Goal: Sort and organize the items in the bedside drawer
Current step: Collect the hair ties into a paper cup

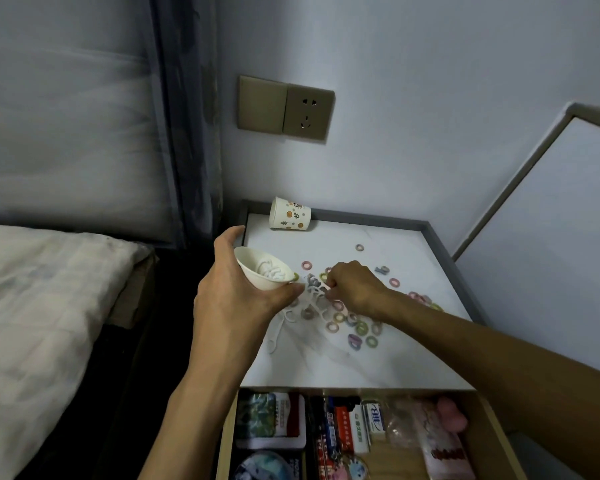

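My left hand (238, 296) grips a white paper cup (262, 270), tilted toward me, with white floss picks inside. My right hand (355, 284) pinches white floss picks (314, 294) from a pile lying on the bedside table top (326, 362). Several small coloured hair rings (362, 329) are scattered across the table around and right of that hand. A second patterned paper cup (290, 214) lies on its side at the table's back left. The open drawer (357, 434) below holds boxes, packets and small items.
A raised grey rim (440, 244) borders the table at back and right. A wall socket (284, 109) sits above. The bed (39, 306) is at left, a curtain (187, 133) behind it, and a padded panel (551, 220) at right.
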Demonstrator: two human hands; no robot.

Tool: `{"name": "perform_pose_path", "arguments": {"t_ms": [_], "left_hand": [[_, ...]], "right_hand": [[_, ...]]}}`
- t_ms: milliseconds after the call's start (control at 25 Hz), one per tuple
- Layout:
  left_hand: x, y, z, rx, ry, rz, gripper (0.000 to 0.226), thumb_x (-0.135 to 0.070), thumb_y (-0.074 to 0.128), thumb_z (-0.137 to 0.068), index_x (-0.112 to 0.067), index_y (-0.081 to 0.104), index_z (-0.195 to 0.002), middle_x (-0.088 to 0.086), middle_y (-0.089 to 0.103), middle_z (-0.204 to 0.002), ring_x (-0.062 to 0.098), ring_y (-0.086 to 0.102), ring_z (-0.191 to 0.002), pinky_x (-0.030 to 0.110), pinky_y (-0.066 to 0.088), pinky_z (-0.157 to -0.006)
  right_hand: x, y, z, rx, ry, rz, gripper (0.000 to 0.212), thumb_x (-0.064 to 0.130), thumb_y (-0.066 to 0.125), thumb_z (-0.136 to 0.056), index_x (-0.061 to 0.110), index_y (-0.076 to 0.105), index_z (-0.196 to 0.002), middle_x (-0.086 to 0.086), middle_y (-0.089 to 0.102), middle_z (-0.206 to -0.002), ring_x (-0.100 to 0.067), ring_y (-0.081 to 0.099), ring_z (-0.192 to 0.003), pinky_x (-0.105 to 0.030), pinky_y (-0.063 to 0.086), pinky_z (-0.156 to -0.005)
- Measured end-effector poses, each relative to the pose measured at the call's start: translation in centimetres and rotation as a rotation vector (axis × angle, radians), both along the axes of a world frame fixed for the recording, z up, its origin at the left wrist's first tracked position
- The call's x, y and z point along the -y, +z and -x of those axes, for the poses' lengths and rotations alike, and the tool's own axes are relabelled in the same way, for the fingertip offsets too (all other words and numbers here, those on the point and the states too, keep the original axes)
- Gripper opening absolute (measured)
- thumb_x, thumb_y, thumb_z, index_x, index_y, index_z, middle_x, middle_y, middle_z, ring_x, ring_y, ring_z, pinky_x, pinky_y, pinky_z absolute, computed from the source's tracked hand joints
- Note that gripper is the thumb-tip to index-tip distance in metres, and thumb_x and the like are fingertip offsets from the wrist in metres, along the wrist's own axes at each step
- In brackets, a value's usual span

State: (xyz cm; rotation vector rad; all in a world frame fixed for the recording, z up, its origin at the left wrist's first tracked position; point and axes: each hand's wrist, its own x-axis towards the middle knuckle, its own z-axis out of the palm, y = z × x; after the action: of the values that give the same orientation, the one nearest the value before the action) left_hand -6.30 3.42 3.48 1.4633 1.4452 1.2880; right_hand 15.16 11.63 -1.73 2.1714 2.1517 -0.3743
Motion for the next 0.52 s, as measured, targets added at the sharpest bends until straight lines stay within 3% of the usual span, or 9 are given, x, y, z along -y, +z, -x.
{"name": "perform_pose_path", "arguments": {"t_ms": [80,160,280,400,520], "left_hand": [[0.0,0.1,-0.5,-0.014,-0.019,-0.007,0.098,-0.04,0.088,-0.054,-0.039,0.037,-0.137,-0.011,0.055,-0.105,0.019,0.059,-0.101,0.043,0.056,-0.082],[0.0,0.2,-1.0,-0.031,-0.036,-0.007,0.1,-0.039,0.089,-0.056,-0.033,0.036,-0.141,-0.009,0.054,-0.111,0.018,0.056,-0.105,0.034,0.05,-0.087],[-0.1,0.2,-2.2,-0.03,-0.049,0.001,0.1,-0.036,0.09,-0.058,-0.031,0.036,-0.142,-0.006,0.054,-0.12,0.017,0.053,-0.109,0.029,0.047,-0.088],[-0.2,0.0,-3.1,-0.033,-0.076,0.01,0.096,-0.031,0.09,-0.061,-0.031,0.037,-0.141,-0.014,0.05,-0.111,0.01,0.052,-0.101,0.018,0.042,-0.077],[-0.4,-0.2,-3.5,-0.039,-0.085,0.027,0.097,-0.031,0.09,-0.062,-0.031,0.035,-0.142,-0.012,0.049,-0.113,0.013,0.053,-0.106,0.024,0.043,-0.083]], "right_hand": [[0.3,1.0,-1.1,0.045,0.057,-0.019,0.03,0.017,0.064,-0.09,0.015,0.047,-0.065,-0.003,0.052,-0.065,-0.019,0.048,-0.061,-0.03,0.038,-0.058],[0.5,2.0,-2.4,0.033,0.086,0.008,0.005,0.018,0.062,-0.092,0.02,0.063,-0.087,-0.002,0.063,-0.081,-0.016,0.053,-0.063,-0.028,0.041,-0.061],[0.8,2.9,-4.9,-0.039,0.017,0.036,0.029,0.015,0.06,-0.094,0.023,0.066,-0.121,-0.006,0.071,-0.105,-0.018,0.068,-0.078,-0.033,0.054,-0.076],[1.2,3.4,-6.4,-0.128,-0.045,0.023,0.03,0.009,0.056,-0.095,0.019,0.067,-0.12,-0.006,0.073,-0.094,-0.017,0.07,-0.078,-0.03,0.056,-0.077],[1.4,3.2,-7.0,-0.127,-0.029,-0.032,0.03,0.008,0.059,-0.094,0.017,0.068,-0.121,-0.005,0.073,-0.097,-0.013,0.066,-0.069,-0.023,0.051,-0.069]]}}
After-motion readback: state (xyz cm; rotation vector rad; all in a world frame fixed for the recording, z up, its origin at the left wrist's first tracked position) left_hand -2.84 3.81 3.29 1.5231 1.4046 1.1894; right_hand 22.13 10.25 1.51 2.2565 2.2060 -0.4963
